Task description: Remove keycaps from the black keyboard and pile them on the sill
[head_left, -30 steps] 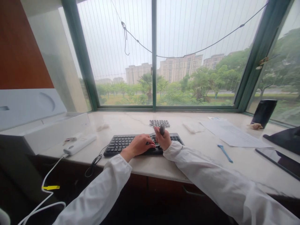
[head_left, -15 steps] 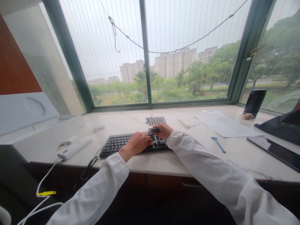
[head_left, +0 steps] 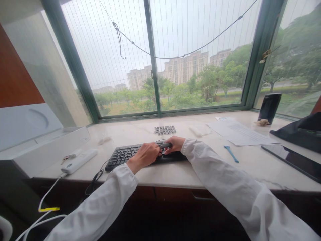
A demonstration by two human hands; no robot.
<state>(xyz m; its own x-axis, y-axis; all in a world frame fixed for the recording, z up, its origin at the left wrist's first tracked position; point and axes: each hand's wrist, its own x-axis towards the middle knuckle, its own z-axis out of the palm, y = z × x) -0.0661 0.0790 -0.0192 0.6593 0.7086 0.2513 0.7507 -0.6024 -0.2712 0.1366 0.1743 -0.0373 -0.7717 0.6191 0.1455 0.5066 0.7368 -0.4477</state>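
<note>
The black keyboard (head_left: 126,154) lies near the front edge of the pale stone counter, its left keys in place. Over its right part, my right hand (head_left: 176,144) is closed around a small dark tool (head_left: 165,145) held just above the keys. My left hand (head_left: 146,154) rests on the keyboard beside it, fingers bent and drawn together by the tool's left end. What those fingertips grip, if anything, is hidden. Behind the keyboard, several loose dark keycaps (head_left: 165,129) are laid out in rows.
A blue plastic tool (head_left: 231,154) and a phone (head_left: 292,162) lie to the right, with paper sheets (head_left: 233,132) behind. A black cup (head_left: 270,107) stands at the window. On the left are a white power strip (head_left: 79,161) and an open white box (head_left: 52,147).
My right hand has lowered the dark tool nearer the keys and tilted it. My left fingers have drawn in toward it. The view has shifted slightly.
</note>
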